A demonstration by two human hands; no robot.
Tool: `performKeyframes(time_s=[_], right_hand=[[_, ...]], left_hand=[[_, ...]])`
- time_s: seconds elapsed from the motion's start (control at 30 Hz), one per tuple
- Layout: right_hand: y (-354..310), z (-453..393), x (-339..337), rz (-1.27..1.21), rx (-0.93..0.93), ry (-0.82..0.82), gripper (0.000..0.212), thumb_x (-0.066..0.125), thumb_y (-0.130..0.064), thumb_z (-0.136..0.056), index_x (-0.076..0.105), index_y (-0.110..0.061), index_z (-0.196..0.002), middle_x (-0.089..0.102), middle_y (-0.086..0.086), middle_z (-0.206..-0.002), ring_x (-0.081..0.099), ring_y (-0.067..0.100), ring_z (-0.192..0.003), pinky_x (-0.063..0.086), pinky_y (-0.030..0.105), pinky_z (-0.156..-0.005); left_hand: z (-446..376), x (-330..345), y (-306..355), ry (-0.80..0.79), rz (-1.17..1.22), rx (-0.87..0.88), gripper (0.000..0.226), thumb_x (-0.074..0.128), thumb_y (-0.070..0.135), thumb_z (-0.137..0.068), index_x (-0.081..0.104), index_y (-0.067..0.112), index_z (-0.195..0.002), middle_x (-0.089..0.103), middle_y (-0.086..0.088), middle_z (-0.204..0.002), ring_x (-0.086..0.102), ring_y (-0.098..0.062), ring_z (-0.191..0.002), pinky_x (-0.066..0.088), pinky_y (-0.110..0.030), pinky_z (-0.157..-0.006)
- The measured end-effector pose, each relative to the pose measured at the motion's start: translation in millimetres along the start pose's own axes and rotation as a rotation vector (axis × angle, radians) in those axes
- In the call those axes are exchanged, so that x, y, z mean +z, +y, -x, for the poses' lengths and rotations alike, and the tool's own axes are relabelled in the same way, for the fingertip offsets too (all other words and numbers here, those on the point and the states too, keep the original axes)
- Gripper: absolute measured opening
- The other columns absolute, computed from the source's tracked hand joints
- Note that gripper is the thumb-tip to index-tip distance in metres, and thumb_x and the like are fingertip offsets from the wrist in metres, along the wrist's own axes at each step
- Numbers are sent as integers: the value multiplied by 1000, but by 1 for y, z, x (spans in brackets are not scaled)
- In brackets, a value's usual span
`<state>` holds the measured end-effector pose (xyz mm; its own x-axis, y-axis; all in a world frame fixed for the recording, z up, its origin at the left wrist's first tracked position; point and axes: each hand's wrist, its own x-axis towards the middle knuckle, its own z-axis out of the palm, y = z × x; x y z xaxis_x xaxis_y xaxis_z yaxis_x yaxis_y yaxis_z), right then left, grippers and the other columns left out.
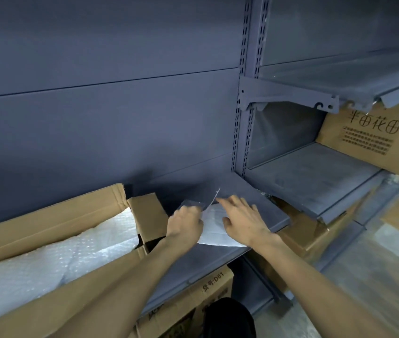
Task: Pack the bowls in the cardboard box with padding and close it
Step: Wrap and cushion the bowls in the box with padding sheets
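The open brown cardboard box [54, 242] sits at eight o'clock on the grey metal shelf [218, 259], white bubble-wrap padding [47, 259] filling its top. At centre, the left hand [185, 225] pinches a small clear bubble-wrap sheet [214, 231] by its edge. The right hand [243, 220] lies spread flat on that sheet. No bowls visible.

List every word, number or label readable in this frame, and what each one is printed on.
"半田花田": large print on the cardboard box on the right shelf.
Small lines under it on that box: too blurred to read.
"货号:D01": on the cardboard box under the shelf.
Red and black print lower on that box: cut off and unreadable.
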<state>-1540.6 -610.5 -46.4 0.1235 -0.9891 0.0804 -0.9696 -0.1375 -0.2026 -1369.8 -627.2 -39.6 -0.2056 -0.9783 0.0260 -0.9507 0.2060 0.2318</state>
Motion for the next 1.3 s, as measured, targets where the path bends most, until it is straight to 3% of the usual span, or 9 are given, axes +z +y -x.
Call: performKeyframes(time_s=[0.17,0.27,0.4,0.53,0.7,0.87,0.97,1.17,1.3], right_hand=[[-12,-9,-23,-307,48,80,114,78,-35,-80,-4,-44,-158,37,1,-152,34,25,-140,35,54,-111],[-24,-15,-42,-889,3,-4,101,81,-40,-69,20,-66,-145,41,-20,-149,38,4,-137,32,46,-117],[-60,-35,-59,-1246,-3,-51,90,79,-48,-65,41,-51,-146,65,-18,-131,54,3,-129,29,42,-118],[-116,-43,-63,-1197,-38,-78,61,82,-59,-70,63,-44,-126,75,-9,-111,69,11,-112,49,34,-100],[-189,-43,-33,-1056,-187,-249,26,80,-18,-86,70,-22,-110,77,3,-83,73,14,-74,54,27,-67],[-239,-28,0,-741,-279,-289,30,73,-36,-90,62,-39,-117,64,-11,-111,63,-1,-95,56,31,-87],[-257,-18,8,-502,-357,-244,52,64,-53,-92,53,-37,-140,49,-15,-137,47,5,-129,47,35,-105],[-274,-15,18,-206,-438,-233,66,48,-55,-102,28,-31,-160,24,-5,-165,19,19,-153,29,43,-120],[-264,-23,25,-120,-461,-326,62,47,-50,-103,27,-35,-161,13,-4,-170,13,23,-156,27,44,-122]], left_hand=[[12,-85,0,131,545,162,17,54,8,-86,56,18,-72,54,2,-65,48,-18,-64,40,-29,-60],[27,-143,-25,66,860,254,10,59,3,-93,65,7,-85,57,1,-74,51,-10,-69,41,-24,-64],[50,-194,-87,47,1012,168,16,57,3,-96,68,2,-107,70,-5,-93,67,-16,-82,53,-29,-74],[75,-205,-159,99,928,-18,19,57,3,-94,67,3,-110,71,-6,-94,68,-18,-85,50,-33,-77],[106,-183,-232,240,741,-197,13,63,10,-94,69,14,-105,74,-6,-100,71,-20,-89,56,-39,-75],[124,-154,-264,279,489,-375,12,64,14,-88,62,14,-99,66,0,-88,68,-22,-80,53,-32,-56],[137,-134,-263,304,725,-551,6,57,11,-86,55,10,-92,62,-9,-96,67,-22,-70,51,-24,-39],[157,-109,-245,247,1284,-807,11,54,19,-95,48,13,-102,61,-10,-110,68,-33,-87,63,-48,-60],[160,-112,-255,183,492,-728,38,63,44,-84,45,14,-100,58,2,-99,57,-21,-91,44,-33,-64]])
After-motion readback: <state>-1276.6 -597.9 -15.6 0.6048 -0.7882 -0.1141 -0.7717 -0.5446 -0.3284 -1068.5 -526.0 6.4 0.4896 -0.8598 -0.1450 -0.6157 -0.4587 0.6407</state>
